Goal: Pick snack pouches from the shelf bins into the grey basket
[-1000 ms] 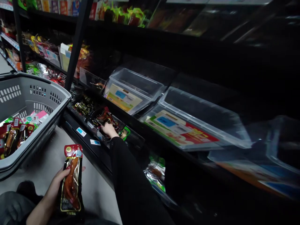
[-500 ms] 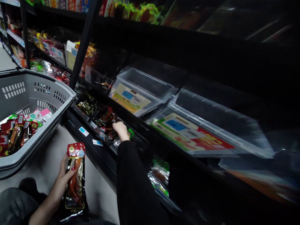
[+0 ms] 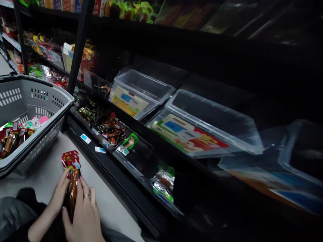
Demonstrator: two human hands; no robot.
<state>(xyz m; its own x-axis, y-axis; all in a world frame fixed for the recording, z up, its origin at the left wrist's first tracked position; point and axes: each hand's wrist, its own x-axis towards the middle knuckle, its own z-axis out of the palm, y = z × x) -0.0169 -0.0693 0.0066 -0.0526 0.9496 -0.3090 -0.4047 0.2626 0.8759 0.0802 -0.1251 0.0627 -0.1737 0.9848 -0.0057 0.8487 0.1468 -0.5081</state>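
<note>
In front of my knees, both hands are closed on glossy packets of brown cooked meat point(image 3: 73, 188) with red tops. The red tops overlap, so more than one packet seems to be held together. My left hand point(image 3: 59, 191) grips the left side, with its thumb near the top. From the right, my right hand point(image 3: 84, 205), with a ring on one finger, wraps the other side. The lower ends are hidden behind the hands. Similar packets point(image 3: 11, 143) lie in the grey shopping basket point(image 3: 54, 129) at the left.
On the low black shelf, a bin holds more dark and red packets point(image 3: 113, 129). Beside it are a green-edged packet point(image 3: 131, 140) and a silver-green packet point(image 3: 164, 183). Clear plastic bins point(image 3: 207, 116) tilt out above. A black shelf post point(image 3: 78, 47) rises near the basket.
My right hand has come back from the shelf bin and joined my left hand at the packets. Where one packet showed, several overlapping tops now show. The view has shifted slightly right.
</note>
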